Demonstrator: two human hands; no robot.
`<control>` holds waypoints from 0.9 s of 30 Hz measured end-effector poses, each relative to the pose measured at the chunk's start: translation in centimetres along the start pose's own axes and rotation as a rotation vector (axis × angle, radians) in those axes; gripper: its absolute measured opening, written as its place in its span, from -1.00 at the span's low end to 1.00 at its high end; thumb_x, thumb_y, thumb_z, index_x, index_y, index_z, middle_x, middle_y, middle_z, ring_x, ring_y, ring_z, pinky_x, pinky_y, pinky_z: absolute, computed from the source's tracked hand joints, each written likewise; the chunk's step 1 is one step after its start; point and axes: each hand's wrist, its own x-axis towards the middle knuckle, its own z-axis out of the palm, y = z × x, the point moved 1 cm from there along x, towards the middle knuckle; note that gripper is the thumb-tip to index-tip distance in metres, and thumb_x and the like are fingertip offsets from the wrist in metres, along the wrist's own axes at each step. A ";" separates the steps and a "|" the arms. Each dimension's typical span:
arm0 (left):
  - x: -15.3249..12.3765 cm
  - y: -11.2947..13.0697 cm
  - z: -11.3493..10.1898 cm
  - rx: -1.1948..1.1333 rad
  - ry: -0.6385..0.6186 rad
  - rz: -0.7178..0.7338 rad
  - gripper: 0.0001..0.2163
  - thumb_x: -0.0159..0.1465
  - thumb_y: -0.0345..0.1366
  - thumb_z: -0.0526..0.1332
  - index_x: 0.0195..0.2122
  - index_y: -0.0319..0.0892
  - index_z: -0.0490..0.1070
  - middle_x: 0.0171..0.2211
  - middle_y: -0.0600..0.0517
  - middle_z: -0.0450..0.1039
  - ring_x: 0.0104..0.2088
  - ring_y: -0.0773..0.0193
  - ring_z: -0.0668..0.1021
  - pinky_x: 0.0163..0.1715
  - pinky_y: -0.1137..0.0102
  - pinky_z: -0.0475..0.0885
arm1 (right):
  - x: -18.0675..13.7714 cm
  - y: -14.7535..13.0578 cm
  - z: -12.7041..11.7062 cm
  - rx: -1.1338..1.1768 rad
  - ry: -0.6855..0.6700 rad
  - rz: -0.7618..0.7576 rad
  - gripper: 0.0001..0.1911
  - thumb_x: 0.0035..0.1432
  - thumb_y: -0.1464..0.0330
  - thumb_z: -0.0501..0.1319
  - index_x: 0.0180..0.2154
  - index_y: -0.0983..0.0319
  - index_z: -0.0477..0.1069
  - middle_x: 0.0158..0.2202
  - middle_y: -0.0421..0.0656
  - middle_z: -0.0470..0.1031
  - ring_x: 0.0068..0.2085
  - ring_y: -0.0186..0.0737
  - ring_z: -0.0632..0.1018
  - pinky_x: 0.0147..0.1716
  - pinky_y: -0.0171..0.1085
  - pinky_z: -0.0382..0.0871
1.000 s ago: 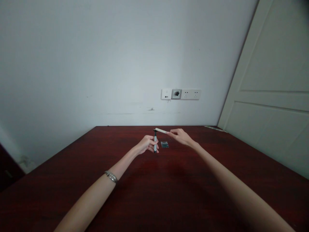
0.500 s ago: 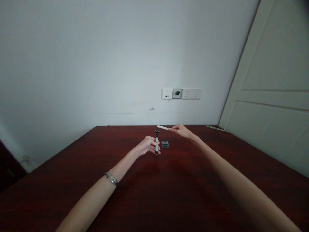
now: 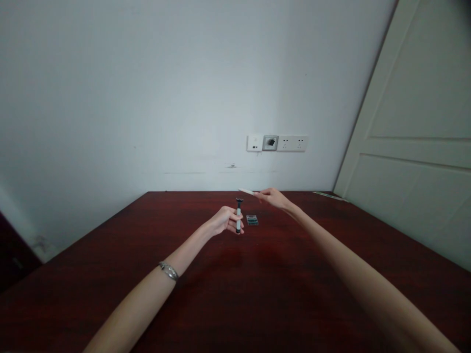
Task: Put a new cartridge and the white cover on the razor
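My left hand [image 3: 224, 219] is closed around a slim razor handle [image 3: 238, 215], held upright with its dark forked top up and its lower end near the dark red table [image 3: 235, 289]. My right hand [image 3: 274, 198] pinches a thin white flat piece [image 3: 246, 191], held level a little above and to the right of the handle's top, not touching it. A small dark cartridge tray [image 3: 252, 220] lies flat on the table just right of the handle, between my two hands.
A white wall rises behind the table's far edge, with a row of sockets [image 3: 276, 143] and a black plug in one. A white door [image 3: 419, 142] stands at the right. A metal bracelet [image 3: 169, 270] is on my left wrist.
My right hand has lifted the white piece off the top of the handle, up and slightly to the right. My left hand and the handle have hardly moved.
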 end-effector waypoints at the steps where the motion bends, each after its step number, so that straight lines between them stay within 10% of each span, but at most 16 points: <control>1: 0.0 0.0 0.0 0.000 -0.001 -0.003 -0.82 0.02 -0.35 0.26 -0.41 -0.31 0.30 -0.55 -0.07 0.48 -0.56 0.18 0.56 -0.53 0.36 0.46 | 0.1 -0.1 -0.1 0.007 -0.021 -0.006 -0.43 0.00 -0.08 0.03 -0.62 0.29 0.33 -0.70 -0.25 0.21 -0.61 -0.41 0.20 -0.56 -0.35 0.03; 27: -0.3 0.4 -0.2 0.008 0.015 -0.014 -0.86 0.05 -0.39 0.23 -0.40 -0.31 0.29 -0.56 -0.08 0.47 -0.56 0.16 0.56 -0.53 0.35 0.45 | 0.0 0.4 -0.3 0.018 -0.094 0.004 -0.45 -0.03 -0.07 0.07 -0.61 0.31 0.38 -0.69 -0.24 0.24 -0.61 -0.41 0.21 -0.57 -0.35 0.03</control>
